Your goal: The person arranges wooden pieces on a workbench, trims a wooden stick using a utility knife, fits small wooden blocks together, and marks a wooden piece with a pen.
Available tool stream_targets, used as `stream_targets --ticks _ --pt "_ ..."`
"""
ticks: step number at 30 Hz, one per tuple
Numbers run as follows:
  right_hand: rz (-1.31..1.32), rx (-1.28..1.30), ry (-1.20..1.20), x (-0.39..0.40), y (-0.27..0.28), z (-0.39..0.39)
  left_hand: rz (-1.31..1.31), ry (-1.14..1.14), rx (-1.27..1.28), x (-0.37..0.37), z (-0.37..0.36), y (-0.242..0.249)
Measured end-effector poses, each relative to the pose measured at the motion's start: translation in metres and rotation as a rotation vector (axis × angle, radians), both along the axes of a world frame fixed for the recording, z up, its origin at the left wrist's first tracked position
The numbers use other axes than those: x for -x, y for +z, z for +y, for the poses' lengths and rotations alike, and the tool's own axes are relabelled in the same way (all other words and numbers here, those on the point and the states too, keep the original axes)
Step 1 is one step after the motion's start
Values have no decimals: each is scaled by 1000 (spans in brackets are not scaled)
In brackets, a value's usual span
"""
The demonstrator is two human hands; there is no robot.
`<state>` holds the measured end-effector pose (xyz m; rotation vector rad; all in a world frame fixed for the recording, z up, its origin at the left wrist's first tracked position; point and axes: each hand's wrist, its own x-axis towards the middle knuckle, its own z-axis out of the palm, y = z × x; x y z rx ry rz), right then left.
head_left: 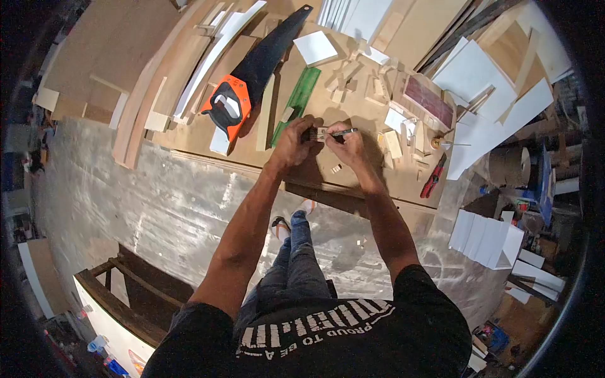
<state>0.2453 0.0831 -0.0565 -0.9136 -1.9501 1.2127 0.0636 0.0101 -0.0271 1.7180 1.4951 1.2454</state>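
Observation:
Over the front part of the wooden workbench [252, 151], my left hand [293, 143] holds a small wooden piece [321, 134] between its closed fingers. My right hand [347, 146] is closed round a dark pen-like tool [343, 132], with its fingers touching the right side of that piece. Just left of my left hand lies a green slotted plastic mitre box [296, 104]. Farther left is a handsaw [239, 101] with an orange and black handle. Two tiny wood bits [336, 169] lie on the bench below my hands.
Small wood blocks [378, 87] lie scattered at the back right, near a dark red sanding block [428, 101]. Red-handled pliers [433, 178] rest at the bench's right edge. Long boards [148, 94] lie at the left. White panels [498, 126] stand out at the right.

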Motion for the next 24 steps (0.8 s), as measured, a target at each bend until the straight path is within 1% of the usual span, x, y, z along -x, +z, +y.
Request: stream_targets --ticks 1,4,7,10,13,16,19,21,23,24 --pt "-18 -93 28 -3 -3 2 9 3 -8 0 0 -2" --pt "-25 -71 92 -9 -9 4 16 9 -12 0 1 -5" --pt "-4 34 116 -9 -13 4 -14 13 48 -1 0 1" --pt "-40 -7 100 -6 -11 4 -36 23 97 -2 -1 3" --pt "36 149 73 -6 -7 0 -46 20 74 -4 1 -7" --pt "-52 27 90 -7 -8 4 6 13 69 1 4 -9" --pt "-20 -59 162 -5 -2 6 4 20 80 0 2 -1" --pt "-19 -30 140 -7 -5 4 -56 21 82 -4 0 3" --pt "-26 -11 133 -10 -8 4 -7 18 99 -2 2 -13" --pt "-31 -7 139 -10 -9 5 22 18 105 1 3 -14"
